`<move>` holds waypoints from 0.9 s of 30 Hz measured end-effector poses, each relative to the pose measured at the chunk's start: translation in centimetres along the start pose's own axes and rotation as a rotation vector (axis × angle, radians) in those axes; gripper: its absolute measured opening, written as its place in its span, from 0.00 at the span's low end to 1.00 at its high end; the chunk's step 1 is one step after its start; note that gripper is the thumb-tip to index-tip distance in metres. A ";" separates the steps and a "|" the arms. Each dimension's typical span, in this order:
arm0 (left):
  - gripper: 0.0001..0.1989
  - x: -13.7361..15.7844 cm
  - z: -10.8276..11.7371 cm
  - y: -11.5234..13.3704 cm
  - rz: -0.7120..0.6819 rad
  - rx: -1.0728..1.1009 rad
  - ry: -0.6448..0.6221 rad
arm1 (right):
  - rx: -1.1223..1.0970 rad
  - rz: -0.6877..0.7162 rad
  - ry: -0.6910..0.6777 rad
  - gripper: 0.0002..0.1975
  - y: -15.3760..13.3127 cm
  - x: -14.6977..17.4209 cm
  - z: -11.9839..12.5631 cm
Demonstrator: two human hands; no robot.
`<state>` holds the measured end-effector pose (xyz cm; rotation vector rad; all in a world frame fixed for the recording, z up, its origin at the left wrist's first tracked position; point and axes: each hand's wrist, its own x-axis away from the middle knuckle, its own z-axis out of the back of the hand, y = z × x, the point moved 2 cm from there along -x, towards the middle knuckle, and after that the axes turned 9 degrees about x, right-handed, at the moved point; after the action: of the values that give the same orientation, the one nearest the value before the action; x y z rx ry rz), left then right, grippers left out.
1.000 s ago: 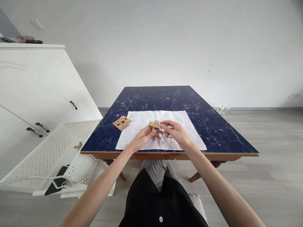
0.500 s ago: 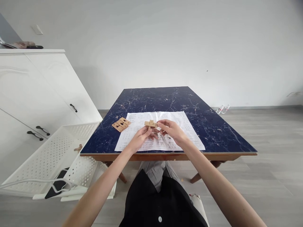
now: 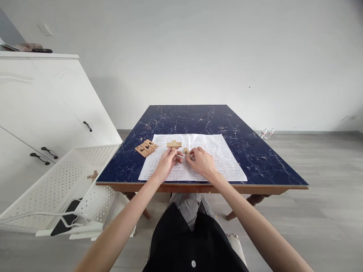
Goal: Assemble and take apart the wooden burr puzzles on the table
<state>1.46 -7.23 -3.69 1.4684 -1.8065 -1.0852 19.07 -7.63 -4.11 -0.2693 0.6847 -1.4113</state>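
Observation:
My left hand holds a small assembly of joined wooden puzzle pieces above a printed sheet. A separate short wooden puzzle piece is pinched between the thumb and fingers of my right hand, just to the right of the assembly and apart from it. To the left, several flat wooden plates with dark cut-outs lie side by side, partly over the sheet's left edge. My left palm hides the lower part of the assembly.
The blue marbled table has a wooden front edge close to my lap. On the left stands a white perforated basket with a wooden piece in it, beside a white cabinet. Clear bottles lie by the wall.
My right hand has drawn back from the assembly with a short wooden piece in its fingers. The assembly in my left hand has shifted a little left and turned.

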 end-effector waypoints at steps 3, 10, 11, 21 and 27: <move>0.16 0.1 0.0 0.0 -0.007 0.018 0.005 | 0.004 0.001 -0.010 0.09 0.5 -0.2 0.2; 0.15 0.0 0.4 -0.1 0.000 0.044 0.005 | -0.208 -0.063 -0.079 0.11 2.4 -0.9 2.0; 0.15 0.0 0.4 -0.1 0.001 0.045 0.004 | -0.254 -0.073 -0.097 0.12 2.5 -1.1 2.1; 0.18 0.2 0.2 -0.1 0.024 0.037 -0.036 | -0.331 -0.104 -0.125 0.16 1.6 -1.2 2.4; 0.22 0.2 0.1 -0.1 0.033 0.015 -0.059 | -0.058 -0.057 -0.049 0.12 1.9 -0.8 2.4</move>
<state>1.38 -7.44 -3.81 1.4238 -1.8768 -1.1112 21.99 -7.11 -3.06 -0.3700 0.6832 -1.4356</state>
